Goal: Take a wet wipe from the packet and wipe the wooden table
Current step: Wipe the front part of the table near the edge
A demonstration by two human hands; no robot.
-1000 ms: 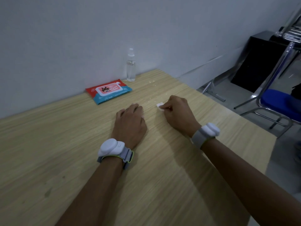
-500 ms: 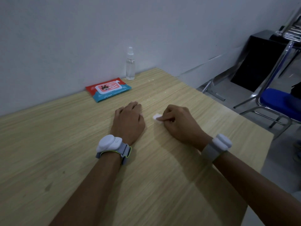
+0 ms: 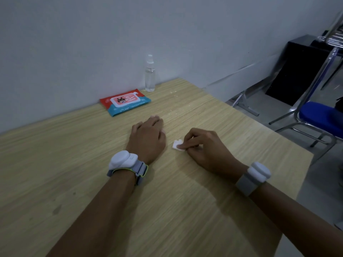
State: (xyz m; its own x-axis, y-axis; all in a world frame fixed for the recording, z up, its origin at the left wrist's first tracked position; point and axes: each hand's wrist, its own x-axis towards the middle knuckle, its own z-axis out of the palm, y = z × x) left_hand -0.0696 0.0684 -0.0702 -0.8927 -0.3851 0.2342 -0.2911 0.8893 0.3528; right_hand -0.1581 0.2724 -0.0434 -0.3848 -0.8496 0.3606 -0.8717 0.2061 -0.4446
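Note:
A small folded white wet wipe (image 3: pixel 177 145) lies on the wooden table (image 3: pixel 92 154), pinched under the curled fingers of my right hand (image 3: pixel 206 149), which presses it against the surface. My left hand (image 3: pixel 147 138) rests flat on the table just left of the wipe, fingers straight, holding nothing. The red and blue wet wipe packet (image 3: pixel 125 103) lies closed near the wall, beyond my left hand.
A clear spray bottle (image 3: pixel 150 75) stands by the wall right of the packet. The table's right edge runs diagonally past my right wrist. Beyond it are a blue-seated metal chair (image 3: pixel 319 115) and a black box (image 3: pixel 298 71) on the floor.
My right hand has slid the wipe toward me along the table. My left hand has stayed in place.

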